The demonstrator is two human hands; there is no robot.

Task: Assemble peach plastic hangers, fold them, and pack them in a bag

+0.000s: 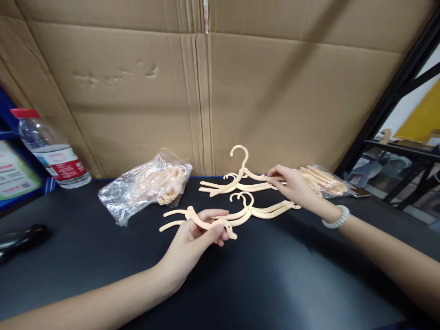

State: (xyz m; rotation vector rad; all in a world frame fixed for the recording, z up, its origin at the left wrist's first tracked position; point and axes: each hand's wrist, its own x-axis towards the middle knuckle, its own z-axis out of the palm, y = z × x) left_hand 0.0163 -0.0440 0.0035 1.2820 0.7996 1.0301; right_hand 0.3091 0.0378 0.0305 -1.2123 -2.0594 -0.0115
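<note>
Left hand [197, 236] closes thumb and fingers on curved piece [197, 219], partly hiding hangers [270, 213] on table [261, 275]; right hand [296, 185] pinches pale strip [277, 178], far end covered. Dark object [25, 238] cut off.

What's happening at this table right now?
The person's left hand holds a curved, cream plastic piece above the black tabletop. The right hand pinches a slim cream piece beside several cream plastic clothes hangers with hooks, which lie in two groups, one behind the other. A clear plastic bag of cream parts lies to the left, and another bag of slim cream sticks to the right.
</note>
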